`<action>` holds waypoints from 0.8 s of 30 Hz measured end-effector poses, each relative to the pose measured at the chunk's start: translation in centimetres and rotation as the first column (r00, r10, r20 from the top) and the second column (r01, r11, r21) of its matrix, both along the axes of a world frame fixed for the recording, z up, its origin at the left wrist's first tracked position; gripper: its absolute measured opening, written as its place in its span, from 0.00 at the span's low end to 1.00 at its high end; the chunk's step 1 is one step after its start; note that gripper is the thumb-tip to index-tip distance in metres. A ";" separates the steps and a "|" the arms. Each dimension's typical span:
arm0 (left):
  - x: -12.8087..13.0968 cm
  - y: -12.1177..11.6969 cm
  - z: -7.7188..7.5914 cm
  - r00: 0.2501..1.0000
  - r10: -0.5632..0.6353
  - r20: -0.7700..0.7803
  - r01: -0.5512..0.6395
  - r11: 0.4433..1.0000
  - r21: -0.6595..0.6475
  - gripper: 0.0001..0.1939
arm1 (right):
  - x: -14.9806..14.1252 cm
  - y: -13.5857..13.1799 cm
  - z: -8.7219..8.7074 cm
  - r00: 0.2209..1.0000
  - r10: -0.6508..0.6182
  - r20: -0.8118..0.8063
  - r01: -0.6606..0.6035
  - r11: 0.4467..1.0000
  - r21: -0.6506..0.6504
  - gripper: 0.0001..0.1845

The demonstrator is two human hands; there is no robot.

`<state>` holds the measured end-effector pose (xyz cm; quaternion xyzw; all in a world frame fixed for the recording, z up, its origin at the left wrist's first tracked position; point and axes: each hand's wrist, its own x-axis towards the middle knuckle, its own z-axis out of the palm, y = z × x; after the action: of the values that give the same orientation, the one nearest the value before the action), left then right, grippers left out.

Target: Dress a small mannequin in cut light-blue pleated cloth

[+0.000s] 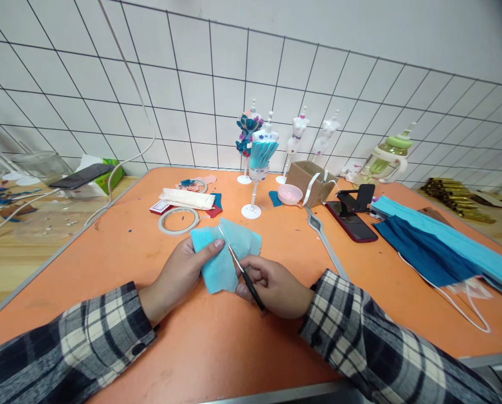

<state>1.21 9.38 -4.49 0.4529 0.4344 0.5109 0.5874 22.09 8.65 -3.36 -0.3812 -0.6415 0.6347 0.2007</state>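
My left hand pinches the left side of a light blue sheet of crepe paper or thin cloth, thumb on top. Slim scissors with dark handles are held in my right hand, their blades pointing up and left across the sheet. The fingers of my right hand wrap round the handles and partly hide them. Just beyond the sheet stands a small white mannequin dressed in pleated light blue material.
Rolls of tape and a white folded bundle lie at back left. Further right are a pink bowl, a cardboard box, a phone and blue sheets. Other mannequins stand by the tiled wall.
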 end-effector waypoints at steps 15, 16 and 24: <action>-0.1 0.0 -0.1 0.999 -0.032 -0.035 0.032 0.999 -0.001 0.16 | 0.0 -0.1 -0.2 1.000 0.004 -0.004 -0.004 1.000 0.031 0.18; -0.1 0.0 -0.1 0.999 -0.034 -0.031 0.033 0.999 -0.005 0.17 | 0.0 -0.1 -0.1 1.000 -0.001 -0.004 0.001 1.000 0.028 0.19; -0.1 0.0 -0.1 1.000 -0.016 0.022 0.016 1.000 -0.009 0.15 | -0.2 0.2 -0.3 1.000 -0.015 -0.010 0.015 1.000 0.000 0.22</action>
<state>1.16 9.40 -4.57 0.4481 0.4268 0.5092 0.5982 21.93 8.83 -3.65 -0.3829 -0.6376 0.6352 0.2084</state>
